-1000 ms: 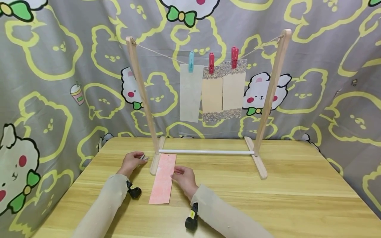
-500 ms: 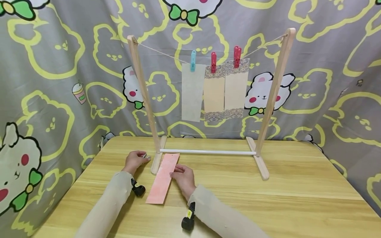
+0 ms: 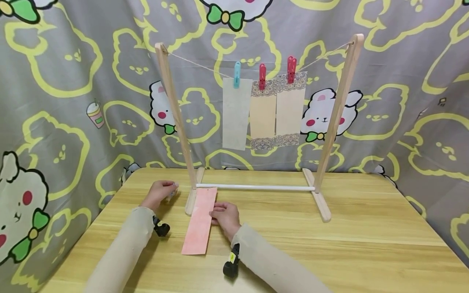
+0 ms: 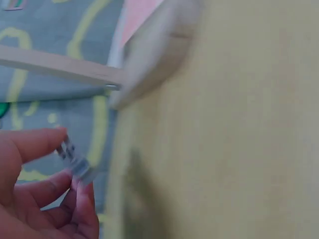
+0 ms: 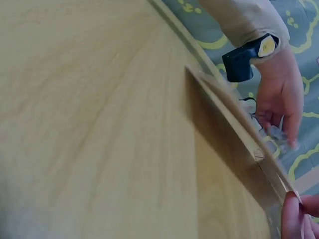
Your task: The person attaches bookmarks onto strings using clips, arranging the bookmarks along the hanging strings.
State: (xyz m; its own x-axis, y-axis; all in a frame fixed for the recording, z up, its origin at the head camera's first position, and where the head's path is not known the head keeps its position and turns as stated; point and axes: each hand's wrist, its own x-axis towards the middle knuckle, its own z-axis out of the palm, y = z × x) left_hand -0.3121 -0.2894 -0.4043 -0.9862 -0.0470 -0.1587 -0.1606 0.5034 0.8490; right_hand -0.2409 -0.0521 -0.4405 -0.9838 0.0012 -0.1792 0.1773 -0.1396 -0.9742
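My right hand (image 3: 226, 217) pinches the right edge of a long pink paper card (image 3: 199, 224), which has a small hole at its top. In the right wrist view the thumb and fingers grip the card (image 5: 239, 117) edge-on, tilted up over its shadow on the table. To the left of the card, my left hand (image 3: 160, 193) pinches a small grey clothespin (image 4: 78, 166) between thumb and fingers, blurred in the left wrist view. That hand is beside the rack's left foot and apart from the card.
A wooden rack (image 3: 176, 110) with a white crossbar (image 3: 253, 187) stands on the table (image 3: 348, 252). From its string hang a pale card (image 3: 236, 118) on a blue clothespin (image 3: 237, 75) and two patterned-edge cards (image 3: 262, 118) on red clothespins (image 3: 262, 77). A patterned curtain is behind.
The left hand has drawn back a little to the left and up with the clothespin, turning it. The pink card tilted and swung back, still pinched by the right hand.
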